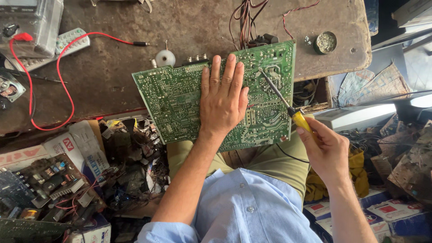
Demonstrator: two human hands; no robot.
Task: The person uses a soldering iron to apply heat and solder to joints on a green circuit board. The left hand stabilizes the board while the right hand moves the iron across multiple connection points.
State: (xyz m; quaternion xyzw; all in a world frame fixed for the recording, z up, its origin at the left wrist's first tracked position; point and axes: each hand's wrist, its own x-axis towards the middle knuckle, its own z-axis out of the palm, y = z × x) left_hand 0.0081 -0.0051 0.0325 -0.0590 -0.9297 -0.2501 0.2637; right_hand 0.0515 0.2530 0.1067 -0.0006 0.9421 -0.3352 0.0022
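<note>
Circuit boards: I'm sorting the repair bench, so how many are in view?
2 clear ones: the large green circuit board under the left hand, with the right hand holding a screwdriver to it, and a dark component board at lower left. The clutter may hide more.

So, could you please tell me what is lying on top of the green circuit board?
The left hand lies flat on the circuit board, and the tip of the screwdriver in the right hand touches it. The solder side under the palm is covered.
</note>
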